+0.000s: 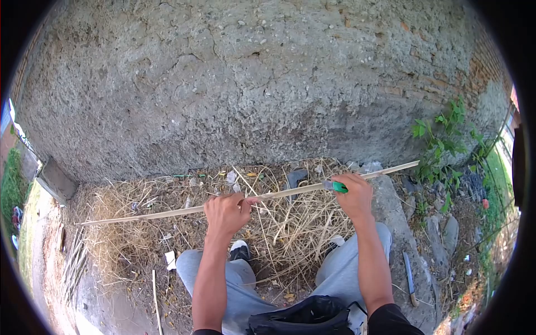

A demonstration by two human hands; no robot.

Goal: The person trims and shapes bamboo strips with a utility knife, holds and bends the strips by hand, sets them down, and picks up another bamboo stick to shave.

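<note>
A long, pale strip of split cane or bamboo point(298, 191) stretches across in front of me, its right end slightly higher than its left. My left hand point(223, 215) is closed around the strip left of its middle, the thumb pointing right along it. In my right hand point(355, 195) is a green box cutter point(339, 187), its grey front end pointing left against the strip. Part of the cutter is hidden by my fingers. The strip passes behind that hand and shows again on its right.
Straw and thin shavings point(290, 234) cover the ground between my legs. A rough wall point(251, 100) rises just ahead. On the stone slab point(391, 223) at right lies a long knife point(409, 273). Several cut strips point(74, 268) lie at left; a leafy plant point(444, 139) grows at right.
</note>
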